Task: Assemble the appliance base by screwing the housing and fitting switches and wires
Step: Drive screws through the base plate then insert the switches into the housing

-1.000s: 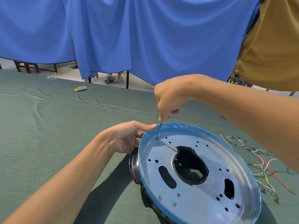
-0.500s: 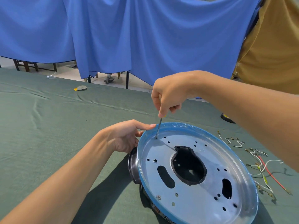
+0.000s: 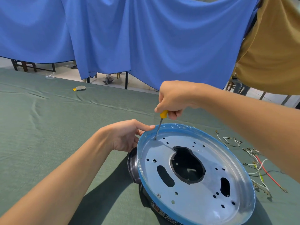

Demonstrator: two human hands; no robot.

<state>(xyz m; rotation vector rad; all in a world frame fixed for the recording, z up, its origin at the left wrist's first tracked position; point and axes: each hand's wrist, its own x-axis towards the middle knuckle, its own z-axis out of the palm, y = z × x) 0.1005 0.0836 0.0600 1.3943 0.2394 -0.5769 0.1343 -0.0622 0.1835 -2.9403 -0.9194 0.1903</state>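
Silver-bright under a blue protective film at its rim, the round silver metal base plate (image 3: 203, 200) lies tilted on the black housing (image 3: 132, 164), on the green cloth-covered table (image 3: 48, 127) near the front right of the head view. The right hand (image 3: 173, 99) is closed around the yellow-handled screwdriver (image 3: 163, 113), which stands nearly upright with its tip in a hole by the far left rim, so I judge a screw is being driven there. The left hand (image 3: 126, 137) grips that rim just beside the tip, forefinger laid along the edge and the other fingers curled below, probably to stop the plate from turning or rocking. One seated screw (image 3: 158, 195) shows at the near edge. Loose white, red and yellow wires (image 3: 258, 166) lie to the right, within reach for the later fitting.
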